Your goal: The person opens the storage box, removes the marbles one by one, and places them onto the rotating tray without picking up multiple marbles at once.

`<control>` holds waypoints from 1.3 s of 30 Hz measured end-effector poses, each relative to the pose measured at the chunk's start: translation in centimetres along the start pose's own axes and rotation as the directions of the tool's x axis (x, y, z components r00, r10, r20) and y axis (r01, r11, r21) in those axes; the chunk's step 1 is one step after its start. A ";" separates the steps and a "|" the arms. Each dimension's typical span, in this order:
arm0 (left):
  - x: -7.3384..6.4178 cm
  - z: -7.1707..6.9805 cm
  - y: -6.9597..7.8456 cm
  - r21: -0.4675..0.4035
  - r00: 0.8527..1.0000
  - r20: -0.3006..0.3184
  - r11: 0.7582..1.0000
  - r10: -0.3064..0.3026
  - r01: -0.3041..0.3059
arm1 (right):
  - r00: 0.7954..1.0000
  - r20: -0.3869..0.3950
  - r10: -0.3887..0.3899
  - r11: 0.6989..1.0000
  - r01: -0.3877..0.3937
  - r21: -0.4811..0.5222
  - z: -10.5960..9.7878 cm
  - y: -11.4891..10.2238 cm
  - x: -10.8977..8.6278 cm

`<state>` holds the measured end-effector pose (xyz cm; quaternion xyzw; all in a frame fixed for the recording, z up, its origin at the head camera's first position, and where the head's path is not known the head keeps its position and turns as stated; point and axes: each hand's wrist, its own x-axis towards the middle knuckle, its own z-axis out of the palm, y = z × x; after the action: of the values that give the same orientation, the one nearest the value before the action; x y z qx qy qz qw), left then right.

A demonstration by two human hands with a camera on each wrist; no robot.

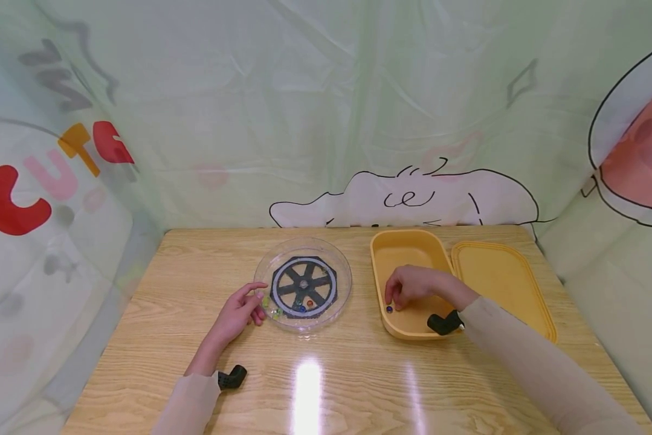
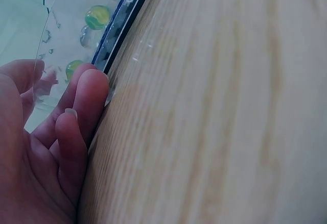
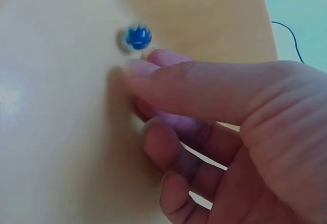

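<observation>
My left hand (image 1: 240,311) rests at the left edge of a clear round dish (image 1: 343,308), its fingers against the wall. Inside the dish lie several glass marbles, including a green-yellow marble (image 2: 97,17), a blue marble (image 1: 302,309) and a red marble (image 1: 310,303). Over on the right, my right hand (image 1: 413,284) reaches down into a yellow plastic box (image 1: 409,241). Its thumb and forefinger come close together beside another blue marble (image 3: 138,36) on the box floor. That marble sits just beyond the fingertips, not between them.
Right of the box, a yellow lid (image 1: 500,278) lies flat on the wooden table (image 1: 206,260). Under the dish shows a dark spoked wheel shape (image 1: 304,284). A printed curtain (image 1: 304,121) hangs behind the table's back edge.
</observation>
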<state>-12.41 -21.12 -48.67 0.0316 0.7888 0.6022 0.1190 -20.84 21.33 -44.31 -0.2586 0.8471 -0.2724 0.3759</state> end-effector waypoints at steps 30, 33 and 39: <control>0.0 -0.1 0.4 0.003 1.000 0.011 1.000 0.000 0.000 | 0.975 0.224 0.011 0.963 -0.070 0.259 -0.6 0.3 -1.0; 0.0 -0.1 0.3 -0.007 1.000 0.008 1.000 0.006 -0.006 | 0.972 0.231 0.049 0.965 -0.106 0.240 -0.6 0.3 -1.2; 0.0 0.0 0.2 -0.012 1.000 0.007 1.000 0.010 -0.010 | 0.939 0.329 0.099 0.952 -0.185 0.243 -0.3 -0.2 -1.5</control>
<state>-12.48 -21.10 -48.48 0.0367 0.7845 0.6075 0.1189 -20.18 22.24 -43.32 -0.1824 0.7483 -0.3128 0.5558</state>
